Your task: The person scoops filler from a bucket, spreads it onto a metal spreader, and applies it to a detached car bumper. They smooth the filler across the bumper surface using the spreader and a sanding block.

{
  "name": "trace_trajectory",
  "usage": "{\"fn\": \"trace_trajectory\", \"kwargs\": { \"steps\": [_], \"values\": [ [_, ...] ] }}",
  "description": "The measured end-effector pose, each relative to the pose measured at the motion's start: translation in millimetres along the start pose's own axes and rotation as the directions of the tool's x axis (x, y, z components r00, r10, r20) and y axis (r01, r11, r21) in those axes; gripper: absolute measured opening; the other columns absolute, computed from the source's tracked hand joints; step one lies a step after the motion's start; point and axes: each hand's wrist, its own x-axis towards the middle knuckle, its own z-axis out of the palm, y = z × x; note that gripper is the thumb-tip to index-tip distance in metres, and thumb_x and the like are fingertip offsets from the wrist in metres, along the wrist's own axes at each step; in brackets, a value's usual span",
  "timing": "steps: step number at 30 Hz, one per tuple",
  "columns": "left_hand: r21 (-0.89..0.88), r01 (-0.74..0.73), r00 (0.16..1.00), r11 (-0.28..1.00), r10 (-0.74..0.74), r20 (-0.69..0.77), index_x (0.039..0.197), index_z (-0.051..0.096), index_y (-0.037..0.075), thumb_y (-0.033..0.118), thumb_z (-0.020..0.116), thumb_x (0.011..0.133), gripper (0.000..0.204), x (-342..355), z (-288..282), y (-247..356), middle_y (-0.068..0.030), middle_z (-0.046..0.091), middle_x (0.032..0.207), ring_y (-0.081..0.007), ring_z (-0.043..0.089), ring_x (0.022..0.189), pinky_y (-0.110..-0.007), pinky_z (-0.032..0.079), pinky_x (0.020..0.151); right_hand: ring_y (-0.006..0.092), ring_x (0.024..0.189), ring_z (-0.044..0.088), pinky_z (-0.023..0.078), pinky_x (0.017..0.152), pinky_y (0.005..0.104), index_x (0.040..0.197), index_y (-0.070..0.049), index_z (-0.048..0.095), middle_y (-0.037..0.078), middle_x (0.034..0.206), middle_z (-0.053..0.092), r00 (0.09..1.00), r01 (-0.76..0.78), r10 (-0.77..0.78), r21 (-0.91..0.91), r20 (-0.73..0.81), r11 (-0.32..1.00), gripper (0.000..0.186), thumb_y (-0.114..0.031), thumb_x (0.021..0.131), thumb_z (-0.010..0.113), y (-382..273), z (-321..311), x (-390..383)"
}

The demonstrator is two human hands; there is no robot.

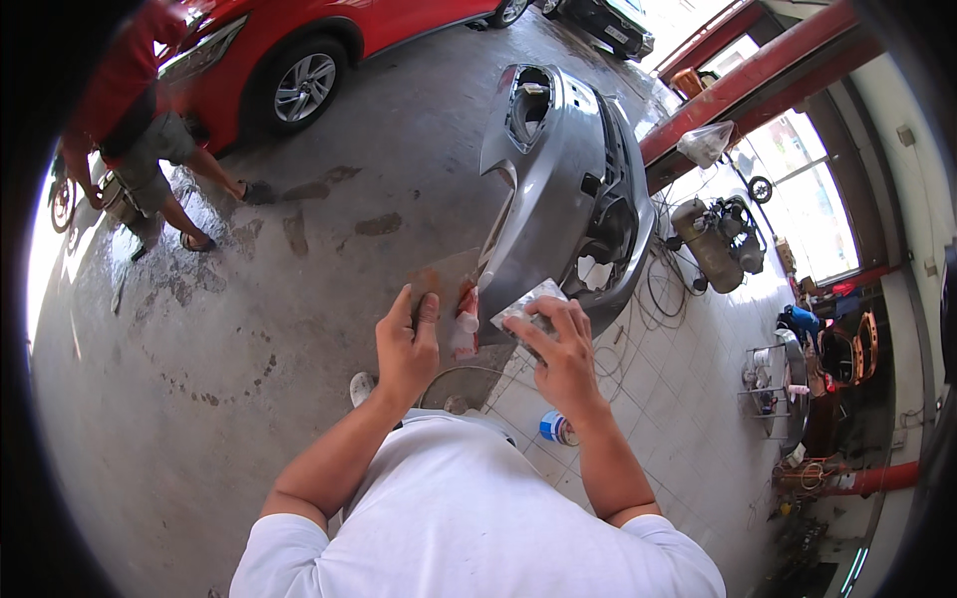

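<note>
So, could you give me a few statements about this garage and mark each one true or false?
1. The left hand holds a flat sheet. True.
2. The right hand is empty. False: the right hand holds a greyish-white piece.
3. The car bumper ahead is grey. True.
4. The big car at upper left is blue. False: the car is red.
5. A blue-and-white can is near the right forearm. True.

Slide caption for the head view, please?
Left hand holding a flat plate, right hand a small pale piece, before a grey car bumper.
</note>
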Motion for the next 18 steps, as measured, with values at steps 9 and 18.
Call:
{"fn": "trace_trajectory", "kwargs": {
  "steps": [9, 18],
  "values": [
    [0.188, -0.326, 0.938, 0.926, 0.342, -0.055, 0.109, 0.063, -0.005, 0.007, 0.065, 0.104, 0.013, 38, -29, 27, -0.0204, 0.064, 0.076, -0.0278, 0.055, 0.058, -0.032, 0.047, 0.058, 0.0283, 0.122, 0.058, 0.038, 0.116, 0.0582, 0.126, -0.023, 0.074, 0.006, 0.124, 0.061, 0.991, 0.130, -0.131, 0.139, -0.002, 0.982, 0.066, 0.010, 0.069, 0.071, -22, 20, 10],
    [0.166, -0.376, 0.927, 0.912, 0.373, 0.050, 0.107, 0.064, -0.002, 0.007, 0.066, 0.103, 0.010, 39, -10, 36, -0.0193, 0.062, 0.073, -0.0323, 0.053, 0.056, -0.032, 0.045, 0.055, 0.0316, 0.118, 0.060, 0.044, 0.111, 0.0523, 0.127, -0.021, 0.076, 0.007, 0.120, 0.062, 0.990, 0.128, -0.117, 0.141, -0.082, 0.982, 0.072, 0.013, 0.062, 0.073, -22, 9, 16]
  ]
}}
